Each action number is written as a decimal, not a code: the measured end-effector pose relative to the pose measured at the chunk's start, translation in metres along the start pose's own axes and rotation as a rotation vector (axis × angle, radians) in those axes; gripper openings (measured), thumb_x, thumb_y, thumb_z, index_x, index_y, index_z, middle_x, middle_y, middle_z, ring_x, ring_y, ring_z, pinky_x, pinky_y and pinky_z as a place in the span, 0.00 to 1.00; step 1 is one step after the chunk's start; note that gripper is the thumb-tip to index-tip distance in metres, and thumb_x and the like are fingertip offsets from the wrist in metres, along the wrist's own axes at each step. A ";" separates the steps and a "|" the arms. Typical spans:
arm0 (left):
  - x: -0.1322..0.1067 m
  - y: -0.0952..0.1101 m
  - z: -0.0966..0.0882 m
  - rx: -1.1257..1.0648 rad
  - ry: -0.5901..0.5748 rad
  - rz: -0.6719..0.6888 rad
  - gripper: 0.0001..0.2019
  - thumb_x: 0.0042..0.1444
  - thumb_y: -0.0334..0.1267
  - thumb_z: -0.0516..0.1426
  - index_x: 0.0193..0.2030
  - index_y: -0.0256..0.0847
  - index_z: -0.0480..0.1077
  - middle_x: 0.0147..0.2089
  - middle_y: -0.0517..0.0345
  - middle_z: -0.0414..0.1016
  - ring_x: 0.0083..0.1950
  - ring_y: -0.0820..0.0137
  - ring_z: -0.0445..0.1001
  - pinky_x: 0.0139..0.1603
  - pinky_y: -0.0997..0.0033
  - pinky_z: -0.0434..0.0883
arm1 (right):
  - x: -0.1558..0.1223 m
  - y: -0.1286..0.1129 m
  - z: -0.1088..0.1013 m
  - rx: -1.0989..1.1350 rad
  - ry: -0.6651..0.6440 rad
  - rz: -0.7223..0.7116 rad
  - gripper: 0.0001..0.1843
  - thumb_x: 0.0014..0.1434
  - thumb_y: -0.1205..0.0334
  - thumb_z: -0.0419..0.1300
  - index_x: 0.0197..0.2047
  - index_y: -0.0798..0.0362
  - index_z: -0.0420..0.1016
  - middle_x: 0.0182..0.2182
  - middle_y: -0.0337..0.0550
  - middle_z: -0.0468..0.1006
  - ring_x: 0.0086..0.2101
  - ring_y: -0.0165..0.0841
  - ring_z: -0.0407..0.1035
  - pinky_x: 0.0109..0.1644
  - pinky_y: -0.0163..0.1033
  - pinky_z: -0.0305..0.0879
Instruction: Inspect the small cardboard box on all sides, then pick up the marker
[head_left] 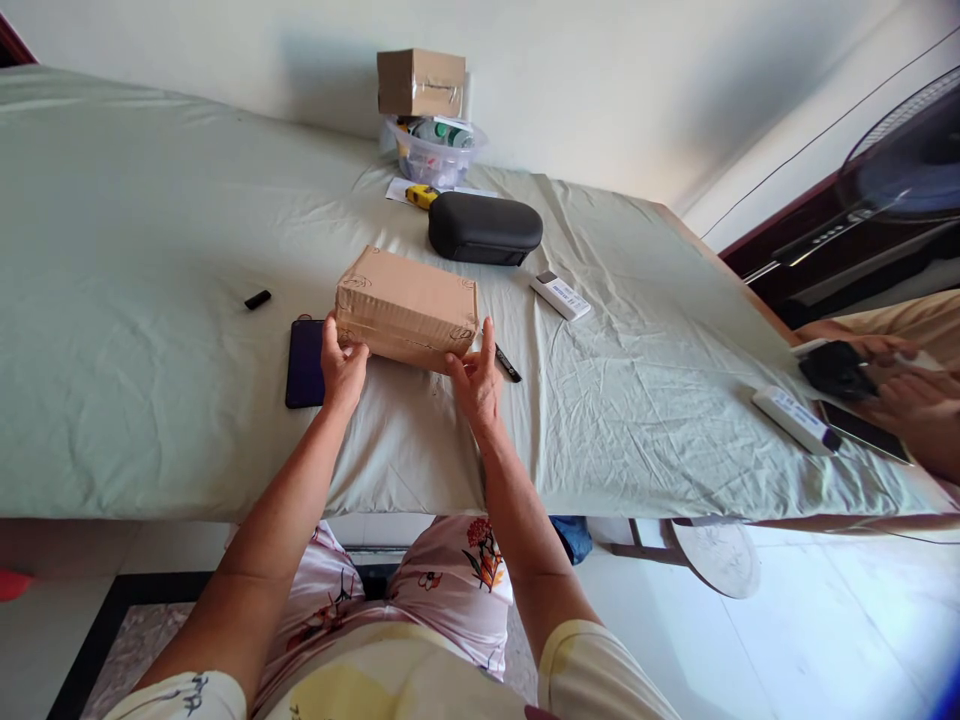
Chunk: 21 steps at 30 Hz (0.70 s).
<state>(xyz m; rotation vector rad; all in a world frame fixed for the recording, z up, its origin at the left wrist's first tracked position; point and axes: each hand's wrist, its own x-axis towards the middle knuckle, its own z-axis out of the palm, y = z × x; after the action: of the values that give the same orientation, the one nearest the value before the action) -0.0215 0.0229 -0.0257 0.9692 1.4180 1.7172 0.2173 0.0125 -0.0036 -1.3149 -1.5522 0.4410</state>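
A closed brown cardboard box (pixel 409 305) is held between my two hands, tilted, over the cloth-covered table. My left hand (pixel 343 368) grips its left end, thumb on the near side. At the right end, my right hand (pixel 476 378) grips the near lower corner, with one finger pointing up. The far fingers of both hands are partly hidden by the box. Beside my left hand lies a dark phone (pixel 304 365), partly covered by that hand. A black pen-like item (pixel 508 364) lies just right of my right hand.
Behind the box is a black zip case (pixel 485 228), with a yellow tool (pixel 422 196) and a plastic basket (pixel 435 160) bearing another cardboard box (pixel 420 83). White boxes (pixel 561 295) lie to the right. Another person's hands (pixel 907 385) hold a black object at the far right.
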 end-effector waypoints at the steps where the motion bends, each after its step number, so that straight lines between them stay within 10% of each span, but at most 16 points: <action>1: -0.001 0.003 0.000 -0.010 0.002 -0.011 0.43 0.51 0.34 0.64 0.74 0.54 0.59 0.73 0.50 0.70 0.66 0.59 0.77 0.56 0.64 0.81 | 0.001 0.001 -0.001 0.002 -0.009 -0.010 0.46 0.64 0.45 0.65 0.80 0.43 0.56 0.30 0.33 0.82 0.29 0.32 0.74 0.38 0.38 0.72; 8: -0.007 0.018 0.003 -0.078 0.013 0.005 0.40 0.47 0.35 0.66 0.69 0.54 0.64 0.75 0.50 0.68 0.69 0.56 0.75 0.54 0.64 0.82 | 0.008 0.006 -0.004 0.126 0.034 -0.094 0.30 0.62 0.45 0.69 0.64 0.41 0.72 0.45 0.41 0.82 0.30 0.29 0.74 0.34 0.37 0.75; 21: -0.015 0.027 0.014 -0.384 -0.021 -0.175 0.52 0.39 0.56 0.78 0.69 0.56 0.59 0.66 0.46 0.78 0.75 0.50 0.70 0.68 0.47 0.75 | -0.002 -0.009 0.003 0.246 -0.009 -0.089 0.26 0.61 0.33 0.68 0.45 0.46 0.70 0.34 0.37 0.78 0.30 0.30 0.76 0.33 0.36 0.74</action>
<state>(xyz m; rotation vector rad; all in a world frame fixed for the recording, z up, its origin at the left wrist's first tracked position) -0.0039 0.0118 0.0010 0.6320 1.0691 1.7544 0.2095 0.0083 0.0015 -1.0524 -1.5041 0.5628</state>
